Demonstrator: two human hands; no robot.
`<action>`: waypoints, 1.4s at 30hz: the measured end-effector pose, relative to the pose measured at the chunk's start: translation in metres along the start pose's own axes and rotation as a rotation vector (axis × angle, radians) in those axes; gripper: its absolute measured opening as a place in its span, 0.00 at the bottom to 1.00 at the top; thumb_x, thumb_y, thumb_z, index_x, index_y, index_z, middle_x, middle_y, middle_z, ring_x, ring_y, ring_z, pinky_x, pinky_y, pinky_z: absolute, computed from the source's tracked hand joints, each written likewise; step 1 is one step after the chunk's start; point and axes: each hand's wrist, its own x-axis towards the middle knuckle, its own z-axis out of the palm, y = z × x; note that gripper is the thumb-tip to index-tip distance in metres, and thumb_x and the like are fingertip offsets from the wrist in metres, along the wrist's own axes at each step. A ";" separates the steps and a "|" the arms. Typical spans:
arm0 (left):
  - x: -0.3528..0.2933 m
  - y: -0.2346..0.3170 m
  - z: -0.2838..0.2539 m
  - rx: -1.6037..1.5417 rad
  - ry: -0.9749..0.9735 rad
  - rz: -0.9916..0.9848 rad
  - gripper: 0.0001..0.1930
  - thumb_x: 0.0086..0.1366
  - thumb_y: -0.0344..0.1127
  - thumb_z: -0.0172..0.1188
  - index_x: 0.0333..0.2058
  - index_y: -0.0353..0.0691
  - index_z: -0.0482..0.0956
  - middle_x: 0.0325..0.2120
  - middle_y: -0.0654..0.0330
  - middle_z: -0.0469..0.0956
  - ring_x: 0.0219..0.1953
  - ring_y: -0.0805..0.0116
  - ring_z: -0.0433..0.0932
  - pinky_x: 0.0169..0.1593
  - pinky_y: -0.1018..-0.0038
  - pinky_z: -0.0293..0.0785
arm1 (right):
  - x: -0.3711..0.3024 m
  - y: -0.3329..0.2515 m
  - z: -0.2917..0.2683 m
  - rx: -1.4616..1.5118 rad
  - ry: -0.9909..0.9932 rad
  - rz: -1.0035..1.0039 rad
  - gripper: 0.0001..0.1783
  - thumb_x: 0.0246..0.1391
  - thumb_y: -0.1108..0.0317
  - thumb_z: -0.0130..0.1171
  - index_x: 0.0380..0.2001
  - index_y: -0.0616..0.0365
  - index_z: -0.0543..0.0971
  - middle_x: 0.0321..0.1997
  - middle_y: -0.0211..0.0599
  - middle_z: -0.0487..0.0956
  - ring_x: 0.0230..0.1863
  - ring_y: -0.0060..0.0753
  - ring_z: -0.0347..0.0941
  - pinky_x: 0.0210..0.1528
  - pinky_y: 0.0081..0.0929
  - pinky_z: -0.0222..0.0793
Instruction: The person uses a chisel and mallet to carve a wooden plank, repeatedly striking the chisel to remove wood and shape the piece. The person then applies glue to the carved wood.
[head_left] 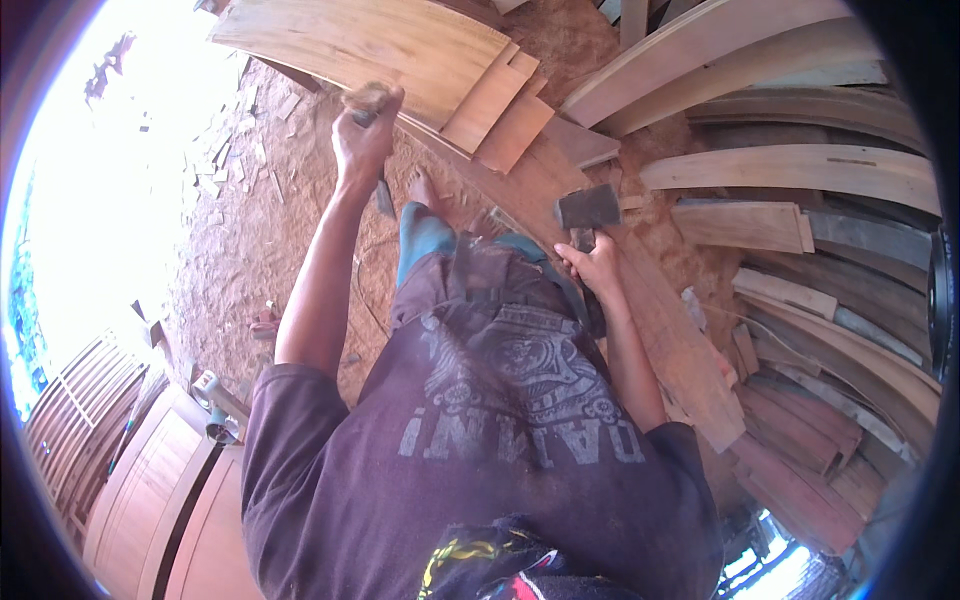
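My left hand (362,150) is raised and wrapped around a chisel (384,198). The chisel's frayed, light wooden butt shows above my fist and its dark flat blade points down below it. My right hand (597,268) grips the handle of a mallet (590,207), whose dark, blocky head stands above my fingers. The mallet is apart from the chisel. Beneath and beside my right hand runs a long wooden plank (665,340), slanting from the far middle to the near right. Just beyond my left hand lie light wooden boards (380,45), stacked and overlapping.
Curved and straight timber pieces (800,170) are piled along the right. Reddish boards (800,480) lie at the near right. Wood scraps (215,165) litter the dirt floor (240,240) on the left. Panelled doors (150,480) and slatted frames (80,410) stand at the near left.
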 end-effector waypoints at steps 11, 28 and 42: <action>-0.029 0.117 0.031 -0.587 -0.054 0.318 0.16 0.67 0.39 0.73 0.26 0.43 0.75 0.18 0.65 0.73 0.20 0.74 0.74 0.27 0.74 0.74 | 0.002 0.004 0.002 -0.050 0.028 -0.048 0.15 0.52 0.65 0.75 0.33 0.60 0.78 0.25 0.32 0.81 0.19 0.17 0.73 0.20 0.20 0.69; -0.019 0.097 0.048 -0.396 0.036 0.288 0.18 0.64 0.47 0.74 0.29 0.37 0.82 0.19 0.64 0.78 0.22 0.74 0.78 0.29 0.74 0.76 | 0.004 -0.002 0.002 -0.269 0.094 -0.193 0.19 0.51 0.64 0.76 0.39 0.63 0.80 0.27 0.35 0.82 0.22 0.26 0.76 0.25 0.28 0.72; -0.006 0.067 0.058 -0.490 0.094 0.418 0.15 0.64 0.43 0.74 0.32 0.36 0.83 0.20 0.66 0.78 0.22 0.77 0.78 0.28 0.76 0.75 | -0.041 -0.356 0.076 -1.411 0.135 -1.093 0.17 0.60 0.61 0.65 0.48 0.58 0.83 0.41 0.62 0.84 0.44 0.68 0.81 0.50 0.54 0.80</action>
